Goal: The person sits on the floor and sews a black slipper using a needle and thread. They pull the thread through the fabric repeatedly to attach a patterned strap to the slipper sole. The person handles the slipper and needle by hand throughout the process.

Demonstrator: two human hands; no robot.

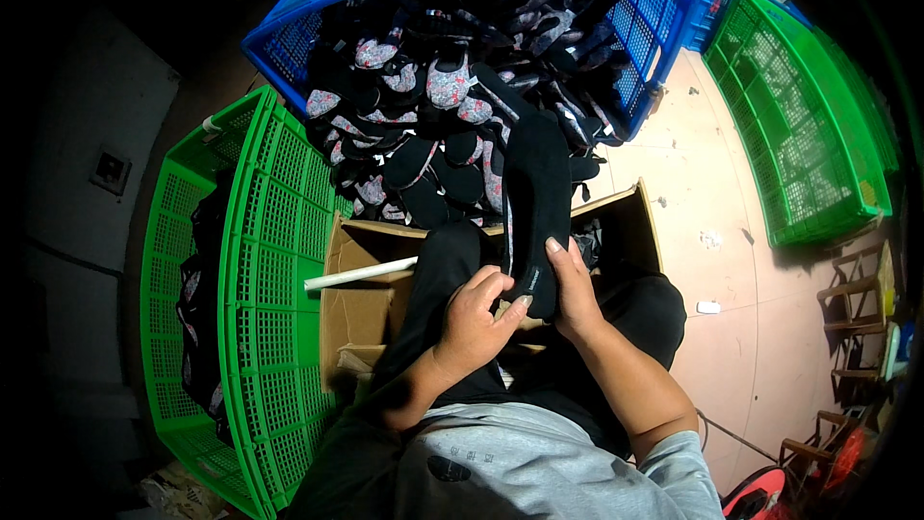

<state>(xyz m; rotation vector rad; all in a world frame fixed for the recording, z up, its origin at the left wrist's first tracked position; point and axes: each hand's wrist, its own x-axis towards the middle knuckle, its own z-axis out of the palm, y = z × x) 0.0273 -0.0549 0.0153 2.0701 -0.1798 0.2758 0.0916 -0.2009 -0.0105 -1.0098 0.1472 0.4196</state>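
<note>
Both my hands hold a black cloth slipper (541, 173) upright above my lap, its long body pointing away from me. My left hand (476, 316) pinches its near end, thumb and fingertips beside a small printed label. My right hand (575, 291) grips its right side near the same end, with the thumb lying along the edge. A strip of patterned lining shows along the slipper's left edge. Just beyond, a heap of similar black slippers (448, 82) with grey and red floral lining spills out of a blue plastic crate (664, 48).
An open cardboard box (358, 313) stands around my knees, a white tube (361, 273) lying across its left side. Green crates (279, 318) flank me on the left, dark items inside. Another green crate (794, 125) is at the far right, near wooden stools (855, 299).
</note>
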